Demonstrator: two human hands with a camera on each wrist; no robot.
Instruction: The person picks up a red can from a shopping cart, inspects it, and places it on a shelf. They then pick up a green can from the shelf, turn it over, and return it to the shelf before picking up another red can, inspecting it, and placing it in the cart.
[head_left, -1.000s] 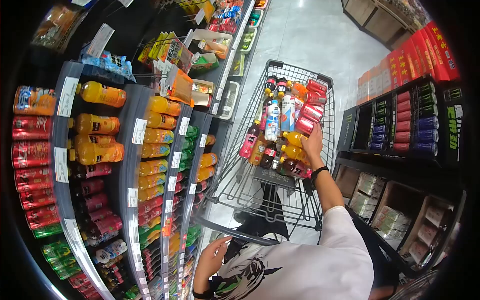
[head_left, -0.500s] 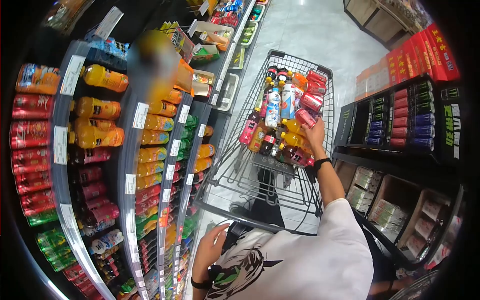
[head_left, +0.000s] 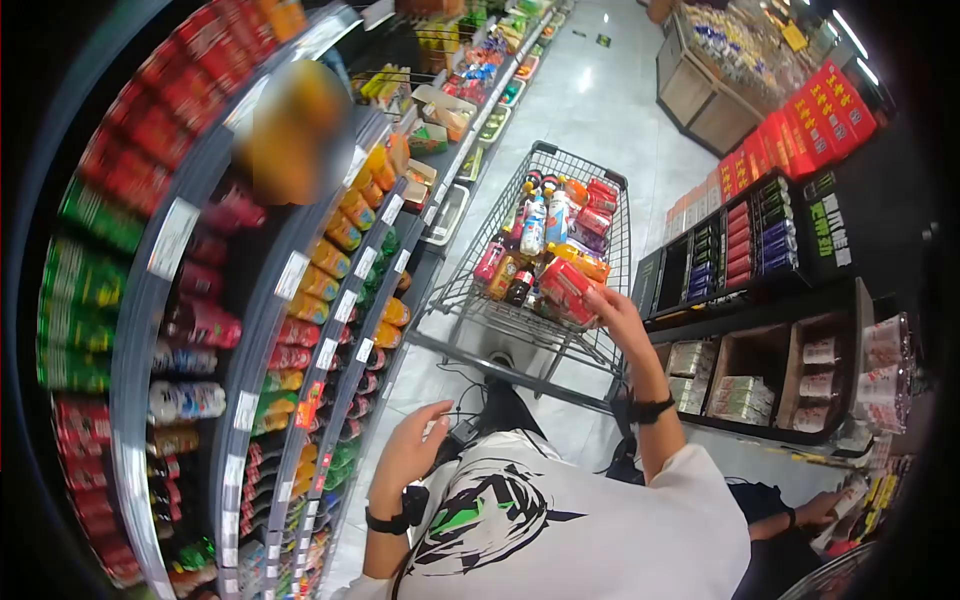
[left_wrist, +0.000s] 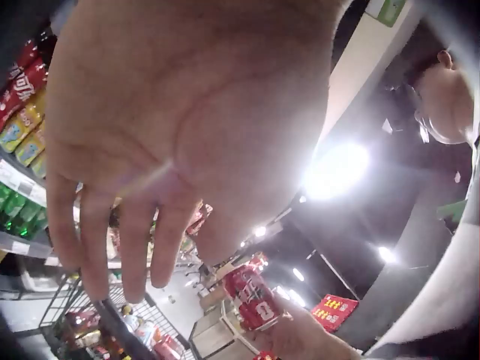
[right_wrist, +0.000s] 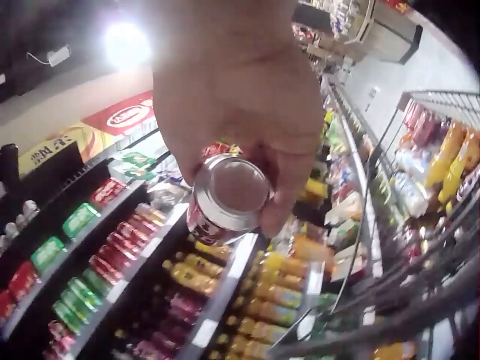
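Observation:
My right hand [head_left: 622, 318] grips a red drink can [head_left: 568, 288] by its side, raised over the near end of the shopping cart [head_left: 622, 182]. In the right wrist view the can's silver end [right_wrist: 238, 189] faces the camera, with fingers and thumb on either side. The cart carries bottles and cans, among them a white-and-blue bottle [head_left: 533, 224], an orange-yellow bottle [head_left: 588, 262] and several red cans [head_left: 599, 206]. My left hand [head_left: 412, 446] hangs in front of the shirt, behind the cart handle [head_left: 500, 372], its fingers extended and holding nothing.
Shelves of bottles and cans line the left side, with price tags along their edges [head_left: 172, 238]. At right stand a drink rack [head_left: 738, 238], red boxes [head_left: 815, 112] and a low bin unit [head_left: 750, 385]. Another person's hand [head_left: 820, 508] shows at lower right.
My right hand, earlier among the drinks in the cart, has lifted a red can up and toward me. The head view has turned, and the left hand still hangs with nothing in it.

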